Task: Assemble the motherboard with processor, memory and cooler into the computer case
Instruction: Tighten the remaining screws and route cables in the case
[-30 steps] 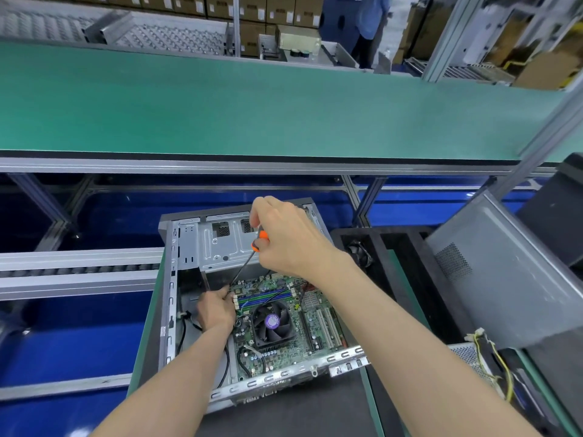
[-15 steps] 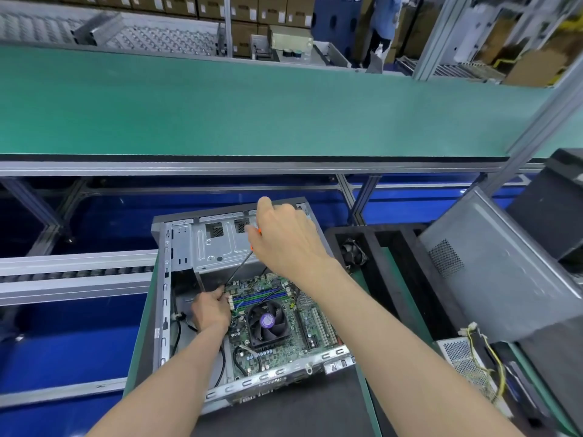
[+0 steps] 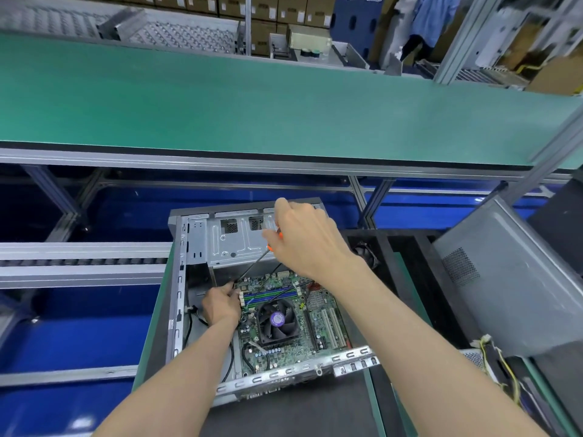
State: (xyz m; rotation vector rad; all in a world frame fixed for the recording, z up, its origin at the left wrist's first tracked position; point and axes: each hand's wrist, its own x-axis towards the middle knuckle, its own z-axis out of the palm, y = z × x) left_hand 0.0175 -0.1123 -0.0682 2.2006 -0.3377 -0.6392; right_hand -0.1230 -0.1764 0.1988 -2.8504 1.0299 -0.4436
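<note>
Head view, looking down on an open computer case lying flat on a dark bench. At its left inner edge, the left hand curls at the motherboard corner, its fingertips hidden, so what it pinches is unclear. A cooler fan sits mid-board, with memory sticks just above. Right of centre, the right hand grips a screwdriver, covering most of the orange handle; the shaft slants down-left toward the left hand, tip hidden. A grey side panel leans far right, cut off.
</note>
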